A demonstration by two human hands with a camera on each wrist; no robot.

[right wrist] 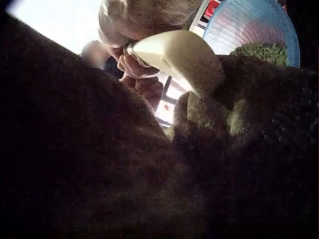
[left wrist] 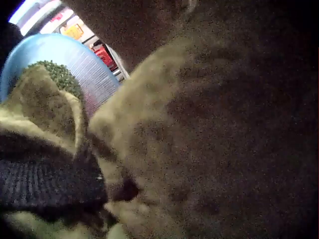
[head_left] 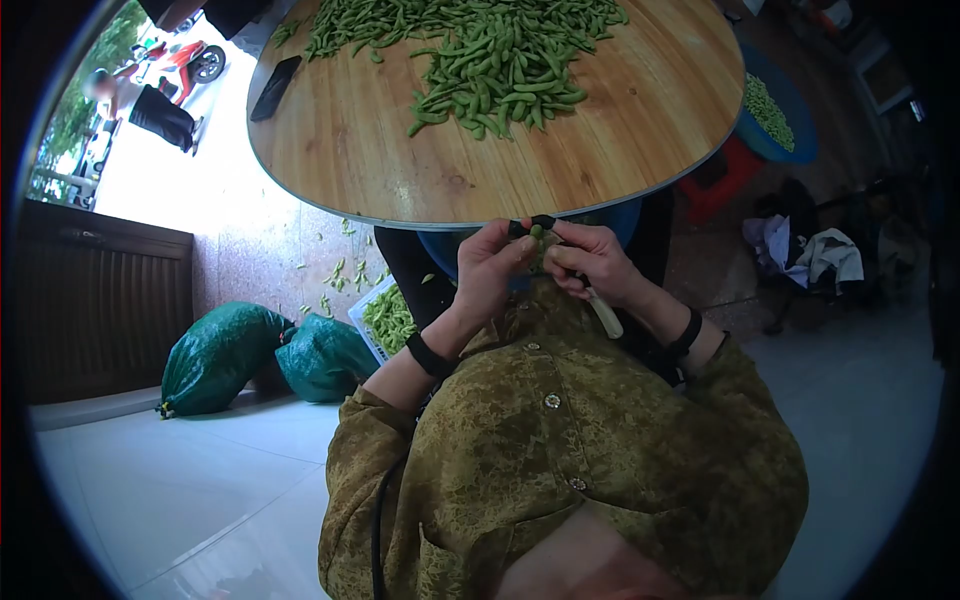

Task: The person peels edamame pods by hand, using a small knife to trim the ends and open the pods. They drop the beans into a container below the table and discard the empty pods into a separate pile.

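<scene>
In the head view both hands meet just below the table's near edge. My left hand (head_left: 488, 268) pinches a green edamame pod (head_left: 537, 238) between thumb and fingers. At the other side of the pod, my right hand (head_left: 600, 262) grips a tool with a cream handle (head_left: 606, 317), its handle end pointing down toward the shirt. Fingers hide the tool's working end. Black covers (head_left: 541, 221) show at the fingertips. In the right wrist view the cream handle (right wrist: 174, 55) stands out from curled fingers (right wrist: 144, 20). The left wrist view is dark and blurred.
Edamame pods (head_left: 500, 70) lie heaped on the round wooden table (head_left: 340, 160), near a black phone (head_left: 275, 88). A blue basin (head_left: 803, 150) of green beans stands at right. A white basket (head_left: 362, 325) of pods and green sacks (head_left: 225, 358) stand left; a person (head_left: 160, 115) is outside.
</scene>
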